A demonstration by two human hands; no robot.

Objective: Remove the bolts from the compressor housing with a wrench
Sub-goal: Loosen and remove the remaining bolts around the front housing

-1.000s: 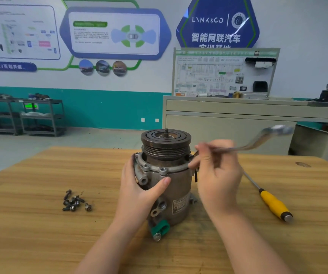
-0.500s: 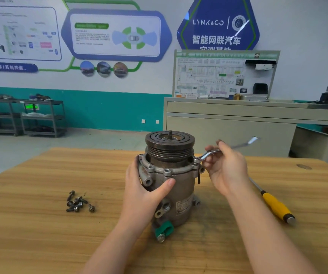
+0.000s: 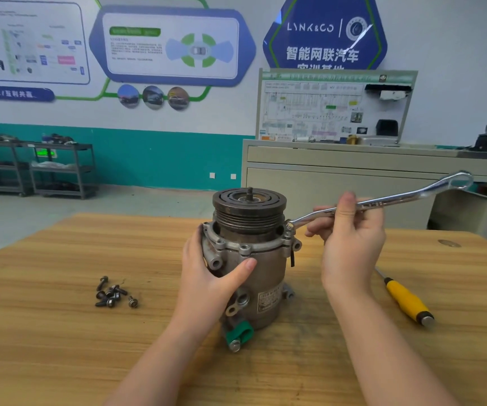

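Broadly, stage: well into unbolting, not finished; judged from the bolts already out and the one under the wrench.
Compressor housing (image 3: 261, 271): upright on its rear end near the middle of the wooden table (image 3: 46, 332); pulley uppermost; green cap at the base, toward the near edge.
Removed bolts (image 3: 113, 294): small heap of dark loose bolts on the table, left of the housing and well apart from it; roughly seven, exact count hard to tell.
Flange holes: several front holes in the rim appear vacant; taken as bolts already withdrawn.
Remaining bolt (image 3: 288, 230): seated in the flange at the housing's right side; others behind the pulley hidden, so number left unknown.
Wrench (image 3: 383, 202): double ring type; near ring on the remaining bolt, shank rising to the right, far ring free in the air.
Right hand (image 3: 350, 241): fingers and thumb curled round the wrench shank, clamped on it.
Left hand (image 3: 210, 273): wrapped round the housing's left side, thumb pressed across the front; steadying grip.
Screwdriver (image 3: 406, 300): yellow-handled; lying toward the right edge, untouched.
Left to do: probably loosen and lift out this bolt, then check the hidden side.
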